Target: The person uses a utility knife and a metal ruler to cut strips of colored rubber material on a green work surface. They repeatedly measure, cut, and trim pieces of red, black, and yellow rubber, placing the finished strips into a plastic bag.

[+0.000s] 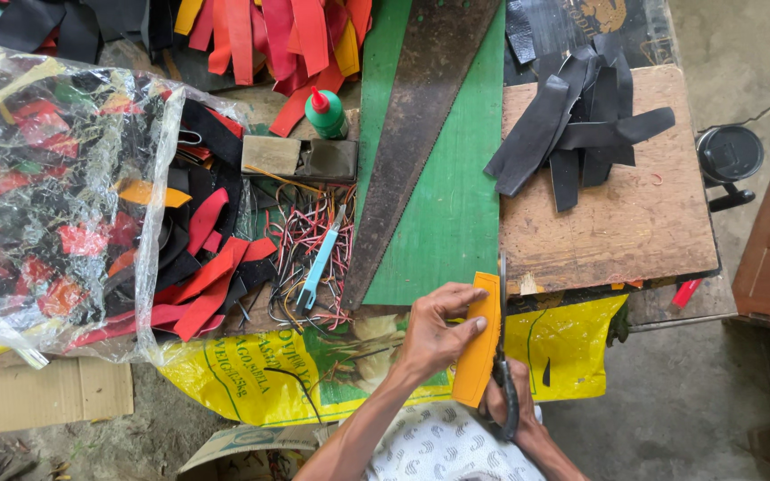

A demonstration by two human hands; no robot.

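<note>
My left hand (434, 331) pinches an orange rubber strip (479, 343) along its left edge, holding it upright over the bench's front edge. My right hand (514, 411) grips a pair of dark scissors (503, 356) whose blades run up the strip's right side. Most of the right hand is hidden behind the strip and the scissor handles.
A wooden board (617, 223) carries a pile of black strips (581, 129). A hand saw (421, 116) lies on a green sheet (456, 223). Red, orange and black strips (207, 267), a plastic bag (46, 196), tangled wires (305, 245), a green glue bottle (324, 111) sit left.
</note>
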